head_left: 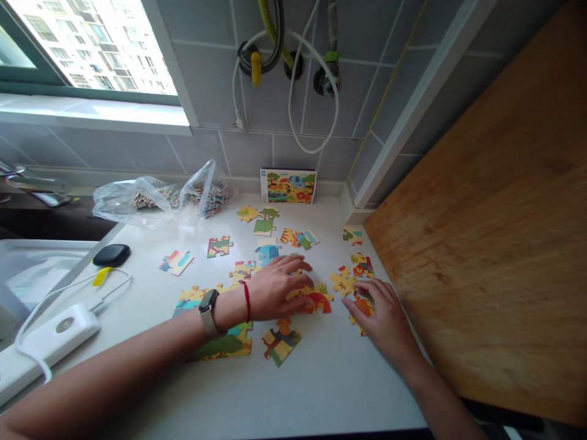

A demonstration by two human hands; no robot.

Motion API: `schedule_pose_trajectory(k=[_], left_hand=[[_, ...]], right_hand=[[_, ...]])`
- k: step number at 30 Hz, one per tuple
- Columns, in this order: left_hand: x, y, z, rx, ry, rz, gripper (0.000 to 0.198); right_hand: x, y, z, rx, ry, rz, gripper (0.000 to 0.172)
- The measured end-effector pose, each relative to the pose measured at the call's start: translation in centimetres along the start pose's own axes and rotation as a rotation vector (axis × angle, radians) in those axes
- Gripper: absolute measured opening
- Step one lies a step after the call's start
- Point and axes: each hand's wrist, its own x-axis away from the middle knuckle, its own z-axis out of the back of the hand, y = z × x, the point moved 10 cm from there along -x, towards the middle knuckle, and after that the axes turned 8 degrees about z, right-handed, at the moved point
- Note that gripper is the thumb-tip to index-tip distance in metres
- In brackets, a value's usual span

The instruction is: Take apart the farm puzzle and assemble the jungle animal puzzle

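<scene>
My left hand (279, 287), with a watch and a red string at the wrist, lies with spread fingers over joined yellow and red puzzle pieces (321, 300). My right hand (378, 308) has thumb and fingers bent round an orange piece (363, 304) at the right; whether it grips the piece is unclear. A yellow piece (343, 281) lies just left of those fingertips. Under my left forearm is a joined section (224, 343), partly hidden. A separate cluster (281, 341) sits nearer the front. The blue elephant piece (267, 253) is behind my left hand.
A picture card (290, 186) leans on the wall. Plastic bags of pieces (206, 194) stand at the back left. A black mouse-shaped object (111, 255) and a white power strip (55, 342) are at the left. A wooden panel (495, 232) borders the right side.
</scene>
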Motion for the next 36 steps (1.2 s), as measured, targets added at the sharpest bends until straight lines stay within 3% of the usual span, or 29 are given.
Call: schedule_pose_trajectory(k=[2,5,10,14,18,23,27,33,36], left_hand=[[0.5,2.2,-1.3,0.005,-0.07,-0.049,0.035],[0.9,3.1,-2.6,-0.001,-0.081,-0.042,0.034],[0.6,2.8,-2.7,0.023,-0.036,-0.019,0.01],[0.7,3.0,-2.3,0.039,-0.019,-0.029,0.012],[0.8,3.0,-2.2,0.053,0.001,-0.031,0.013],[0.9,2.9,-2.2,0.068,0.012,-0.051,0.019],[1.0,2.7,-2.3,0.095,0.02,-0.043,0.024],[1.3,1.9,-2.1,0.099,0.106,0.001,0.031],[1.5,1.4,-2.1,0.114,0.132,0.02,0.033]], right_hand=[[0.1,0.5,-0.1,-0.004,0.005,-0.029,0.027],[0.3,0.8,-0.1,0.009,0.025,-0.047,0.038],[0.3,0.3,-0.6,0.029,0.003,0.006,0.029],[0.3,0.1,-0.2,-0.013,0.013,-0.015,0.015],[0.1,0.0,-0.3,-0.01,0.008,-0.031,0.026],[0.0,-0.5,-0.4,-0.004,0.052,-0.026,0.018],[0.0,-0.4,0.0,-0.043,0.077,-0.026,0.022],[-0.1,0.9,0.7,-0.148,0.063,-0.047,0.022],[-0.4,0.1,0.6,-0.231,0.006,0.015,0.022]])
